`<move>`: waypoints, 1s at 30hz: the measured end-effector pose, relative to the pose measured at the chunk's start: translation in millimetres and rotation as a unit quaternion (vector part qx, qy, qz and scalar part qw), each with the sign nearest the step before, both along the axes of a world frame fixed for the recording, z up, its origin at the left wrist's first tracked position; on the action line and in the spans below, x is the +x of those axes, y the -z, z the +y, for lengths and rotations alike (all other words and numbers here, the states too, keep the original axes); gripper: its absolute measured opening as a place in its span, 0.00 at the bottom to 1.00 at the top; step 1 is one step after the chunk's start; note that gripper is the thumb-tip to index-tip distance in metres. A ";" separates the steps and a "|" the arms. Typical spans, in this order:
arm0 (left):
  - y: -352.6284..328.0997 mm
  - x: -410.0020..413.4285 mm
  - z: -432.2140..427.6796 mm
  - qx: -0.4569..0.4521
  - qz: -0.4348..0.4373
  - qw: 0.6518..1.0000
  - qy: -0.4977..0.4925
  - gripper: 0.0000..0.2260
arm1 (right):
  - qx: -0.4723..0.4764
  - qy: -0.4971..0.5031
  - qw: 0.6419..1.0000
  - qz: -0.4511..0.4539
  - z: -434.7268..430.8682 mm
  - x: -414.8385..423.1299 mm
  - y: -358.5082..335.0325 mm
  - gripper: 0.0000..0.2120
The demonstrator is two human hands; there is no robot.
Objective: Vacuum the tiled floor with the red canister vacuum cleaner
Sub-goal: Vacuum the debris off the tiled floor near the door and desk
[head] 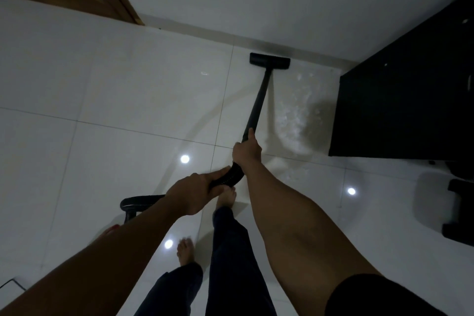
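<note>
Head view: right hand (246,152) grips the black wand (259,100), left hand (191,194) clasps its ribbed hose (227,178)

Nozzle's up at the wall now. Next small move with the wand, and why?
Probably pull the wand back and shift the floor nozzle right, toward the black cabinet. The nozzle sits by the baseboard, with little room ahead, and a whitish dusty patch lies just right of the wand. The right hand grips the wand; the left hand holds the hose.
</note>
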State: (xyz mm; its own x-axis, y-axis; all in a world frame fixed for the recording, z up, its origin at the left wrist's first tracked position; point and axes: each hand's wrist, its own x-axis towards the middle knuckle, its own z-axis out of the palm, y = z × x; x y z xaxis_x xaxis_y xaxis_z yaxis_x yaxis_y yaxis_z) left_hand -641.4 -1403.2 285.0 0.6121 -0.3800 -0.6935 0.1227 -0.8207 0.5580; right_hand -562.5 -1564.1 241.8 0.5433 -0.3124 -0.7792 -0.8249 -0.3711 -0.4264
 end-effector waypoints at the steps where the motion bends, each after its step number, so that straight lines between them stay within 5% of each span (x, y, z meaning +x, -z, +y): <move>1: 1.9 -13.0 7.0 -0.003 -0.001 1.000 0.007 0.26 | -0.005 -0.001 1.000 0.000 5.2 -12.5 -0.5 0.33; 19: -52.3 -298.9 84.1 -0.020 -0.028 0.995 0.089 0.27 | -0.013 -0.036 0.998 -0.042 79.2 -317.1 -33.0 0.33; 30: -51.7 -445.7 53.6 -0.011 -0.062 0.991 0.120 0.33 | 0.038 0.011 0.998 -0.049 46.8 -463.7 -38.1 0.31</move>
